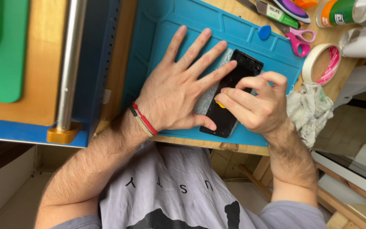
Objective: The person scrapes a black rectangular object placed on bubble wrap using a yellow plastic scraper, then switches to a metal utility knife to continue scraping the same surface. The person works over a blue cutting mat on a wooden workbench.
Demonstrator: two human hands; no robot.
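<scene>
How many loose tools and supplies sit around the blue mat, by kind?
Picks: 2, blue and yellow
Scissors: 1
Tape roll: 1
Rag: 1
Total: 5

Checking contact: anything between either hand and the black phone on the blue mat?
Nothing visible. The left hand lies flat with fingers on the phone. The right hand rests on it, pinching a small yellow pick against its edge. Both sit on the mat.

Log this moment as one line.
left hand flat, pinning black phone | right hand pinching yellow pick at phone | blue mat underneath
</scene>
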